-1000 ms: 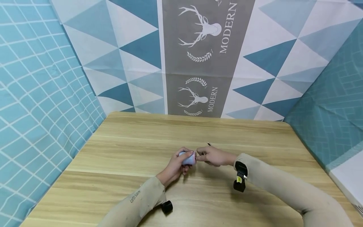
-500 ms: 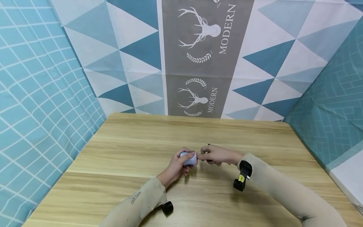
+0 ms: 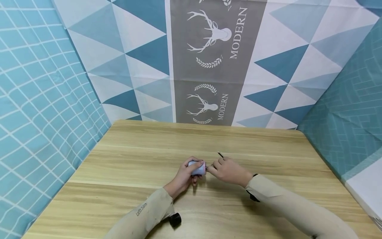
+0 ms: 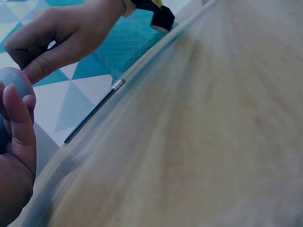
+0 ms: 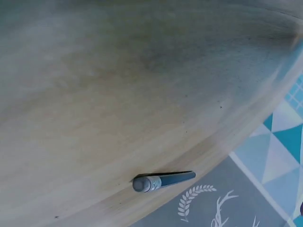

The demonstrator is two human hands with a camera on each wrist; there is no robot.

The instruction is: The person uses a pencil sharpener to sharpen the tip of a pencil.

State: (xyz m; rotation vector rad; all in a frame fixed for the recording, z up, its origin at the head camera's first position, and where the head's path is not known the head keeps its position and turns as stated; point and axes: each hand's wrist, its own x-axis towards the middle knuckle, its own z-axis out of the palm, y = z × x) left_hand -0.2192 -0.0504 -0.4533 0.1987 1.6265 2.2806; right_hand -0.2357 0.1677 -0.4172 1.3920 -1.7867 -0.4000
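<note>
My left hand [image 3: 185, 173] grips a small light-blue cylinder [image 3: 197, 168] with a pink end, held over the table. The thumb lies along its top, and the pink end faces right. At that end my right hand [image 3: 228, 170] has its fingers curled and pinches a short, thin dark piece [image 3: 206, 168] sticking out of the cylinder. In the left wrist view a right fingertip is right at the pink rim of the cylinder [image 4: 21, 80]. Behind the right hand a dark pencil [image 3: 220, 154] lies on the table, its silver ferrule and eraser showing in the right wrist view.
The wood-grain table [image 3: 143, 146] reaches back to a wall cloth [image 3: 206, 73] printed with deer and triangles. Blue tiled cloth [image 3: 38, 99] hangs at the left. A white box-like thing [image 3: 365, 196] stands beside the table's right edge.
My right hand has turned at the wrist and shifted slightly nearer, carrying its wrist camera mostly out of sight. More of the pencil shows behind it. The left hand keeps its grip, almost still.
</note>
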